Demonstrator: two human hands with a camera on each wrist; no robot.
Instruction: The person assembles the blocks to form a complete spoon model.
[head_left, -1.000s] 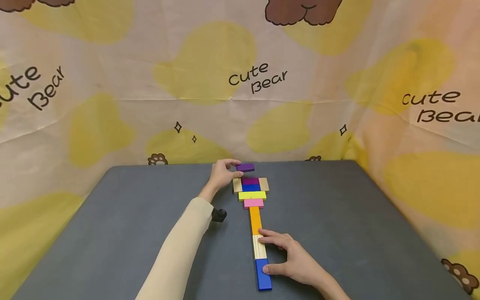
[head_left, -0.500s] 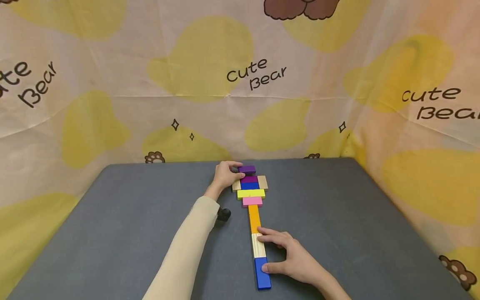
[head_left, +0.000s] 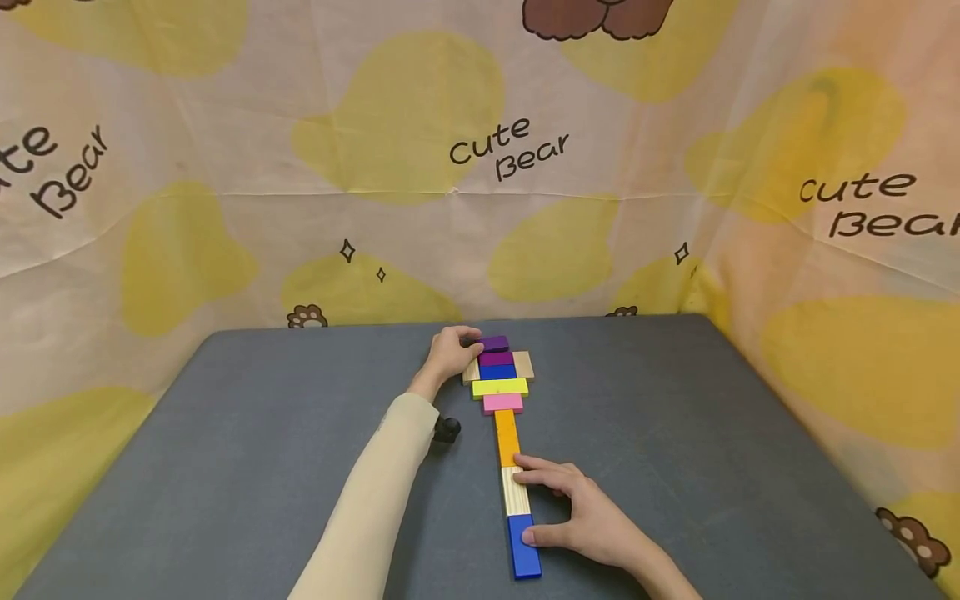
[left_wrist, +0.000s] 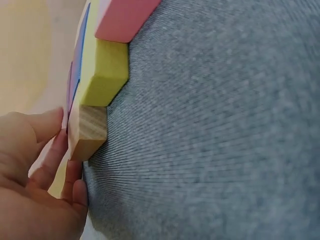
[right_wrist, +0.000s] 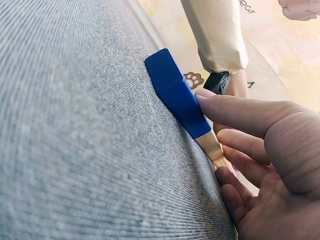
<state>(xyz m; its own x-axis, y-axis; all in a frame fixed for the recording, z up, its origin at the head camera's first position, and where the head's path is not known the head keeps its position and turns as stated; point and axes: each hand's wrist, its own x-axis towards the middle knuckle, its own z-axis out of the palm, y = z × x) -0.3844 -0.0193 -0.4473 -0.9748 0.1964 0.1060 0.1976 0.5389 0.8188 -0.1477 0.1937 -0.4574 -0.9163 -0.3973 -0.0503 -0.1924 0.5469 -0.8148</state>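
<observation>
At the far end of a row of flat blocks, my left hand point(head_left: 447, 354) pinches a dark purple block point(head_left: 494, 343) between thumb and fingers. Directly in front of it lie a magenta block point(head_left: 497, 358) and a blue one point(head_left: 497, 372), flanked by plain wooden blocks point(head_left: 524, 366). A yellow-green block point(head_left: 500, 387), a pink block point(head_left: 502, 403) and an orange block point(head_left: 506, 437) follow toward me. My right hand point(head_left: 588, 517) touches the near stem: its thumb rests on the long blue block point(head_left: 524, 548), its fingertips by the pale wooden block point(head_left: 515, 493) and orange block.
The blocks lie on a dark grey tabletop point(head_left: 675, 433). Behind it hangs a printed cloth point(head_left: 420, 125) with bears and lettering. A black device point(head_left: 447, 430) sits at my left wrist below the cream sleeve point(head_left: 367, 508).
My left hand has brought the purple block slightly toward me, closing the gap to the magenta block. The right hand keeps its place on the stem. The head view has shifted slightly.
</observation>
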